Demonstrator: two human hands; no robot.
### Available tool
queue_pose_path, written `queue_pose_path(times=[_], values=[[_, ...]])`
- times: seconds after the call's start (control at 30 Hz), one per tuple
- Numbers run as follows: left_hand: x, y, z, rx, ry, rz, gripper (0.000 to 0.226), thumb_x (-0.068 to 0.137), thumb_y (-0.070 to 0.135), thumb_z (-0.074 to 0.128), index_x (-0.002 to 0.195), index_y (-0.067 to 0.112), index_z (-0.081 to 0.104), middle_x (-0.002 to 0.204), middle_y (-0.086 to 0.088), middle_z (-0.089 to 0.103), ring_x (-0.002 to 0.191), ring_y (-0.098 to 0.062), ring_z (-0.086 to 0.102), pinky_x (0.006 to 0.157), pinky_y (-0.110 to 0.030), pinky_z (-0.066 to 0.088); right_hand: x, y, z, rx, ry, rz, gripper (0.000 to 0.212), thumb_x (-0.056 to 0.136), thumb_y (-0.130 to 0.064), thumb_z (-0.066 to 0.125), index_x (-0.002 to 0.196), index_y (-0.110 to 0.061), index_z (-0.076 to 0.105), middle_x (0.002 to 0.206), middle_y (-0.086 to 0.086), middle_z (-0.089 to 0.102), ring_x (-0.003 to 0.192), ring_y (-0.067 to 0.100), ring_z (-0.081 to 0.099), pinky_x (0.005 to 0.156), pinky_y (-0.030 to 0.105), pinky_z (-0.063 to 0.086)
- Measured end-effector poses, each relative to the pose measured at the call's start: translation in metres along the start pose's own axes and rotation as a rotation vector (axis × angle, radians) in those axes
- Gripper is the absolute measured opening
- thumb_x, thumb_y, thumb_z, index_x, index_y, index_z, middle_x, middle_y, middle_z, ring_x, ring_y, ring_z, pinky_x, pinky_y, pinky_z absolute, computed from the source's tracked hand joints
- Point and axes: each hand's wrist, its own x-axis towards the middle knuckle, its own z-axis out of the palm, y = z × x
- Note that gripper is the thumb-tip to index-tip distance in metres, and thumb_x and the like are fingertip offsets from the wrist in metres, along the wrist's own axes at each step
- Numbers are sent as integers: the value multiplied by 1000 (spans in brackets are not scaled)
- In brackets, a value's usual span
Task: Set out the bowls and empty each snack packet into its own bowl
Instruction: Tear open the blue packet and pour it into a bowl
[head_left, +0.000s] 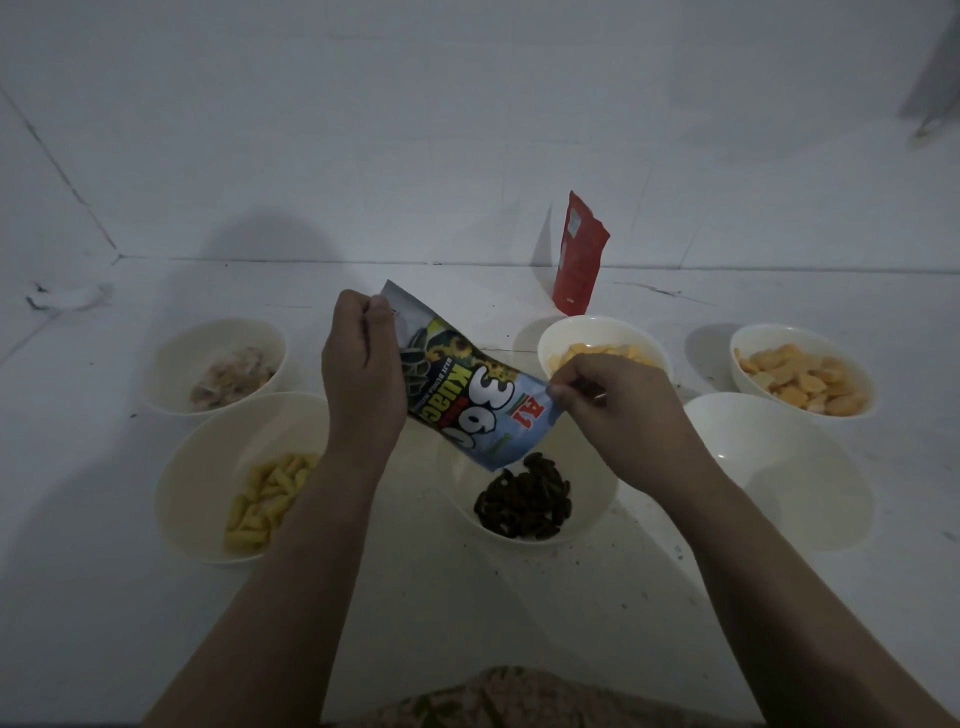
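Observation:
A blue sunflower-seed packet (470, 397) hangs upside down over the near middle bowl (592, 514), its open mouth just above a heap of dark seeds (524, 501). My left hand (363, 374) grips the packet's raised bottom end. My right hand (618, 410) pinches a corner near the mouth. A white bowl (784, 467) at the near right holds nothing. A red packet (577, 255) stands upright against the back wall.
Other white bowls on the white tiled floor hold yellow sticks (267, 493), pale mixed crackers (228, 379), orange chips (602, 353) and orange biscuits (800, 379). The tiled wall rises close behind. Dark crumbs speckle the floor near the seed bowl.

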Motion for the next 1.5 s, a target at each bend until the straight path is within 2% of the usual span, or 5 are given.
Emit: queue_pose_path(times=[0.5, 0.6, 0.73, 1.3, 1.5], values=[[0, 5, -3, 31, -20, 42, 26, 103, 19, 38, 78, 12, 36, 62, 7, 32, 53, -1, 35, 53, -23, 26, -6, 2, 3, 1, 20, -18, 11, 95, -19, 60, 92, -18, 69, 86, -7, 64, 82, 12, 58, 68, 13, 40], [-1, 9, -3, 34, -24, 55, 30, 103, 17, 38, 74, 20, 33, 61, 7, 31, 52, 0, 35, 51, -20, 26, -8, 2, 2, 18, 41, -25, 10, 95, -19, 60, 88, -20, 67, 85, -6, 65, 82, 12, 58, 68, 17, 42], [-1, 11, -2, 35, -27, 62, 27, 103, 17, 39, 78, 10, 35, 61, 7, 31, 52, 0, 36, 50, -18, 27, -9, 2, 1, 29, 43, -12, 10, 95, -19, 59, 89, -19, 68, 87, -6, 65, 84, 12, 59, 72, 19, 45], [-5, 11, -3, 53, -48, 76, 27, 102, 22, 38, 78, 10, 36, 61, 6, 32, 52, -3, 35, 51, -26, 27, -16, 4, 1, 19, 36, 17, 12, 94, -20, 61, 86, -22, 69, 84, -11, 64, 83, 10, 60, 73, 22, 45], [-4, 14, -2, 45, -52, 66, 30, 102, 22, 39, 72, 23, 32, 61, 7, 32, 53, -3, 34, 53, -29, 28, -17, 6, 2, 17, 72, 29, 12, 94, -23, 61, 86, -25, 68, 86, -11, 66, 83, 9, 60, 76, 26, 49]])
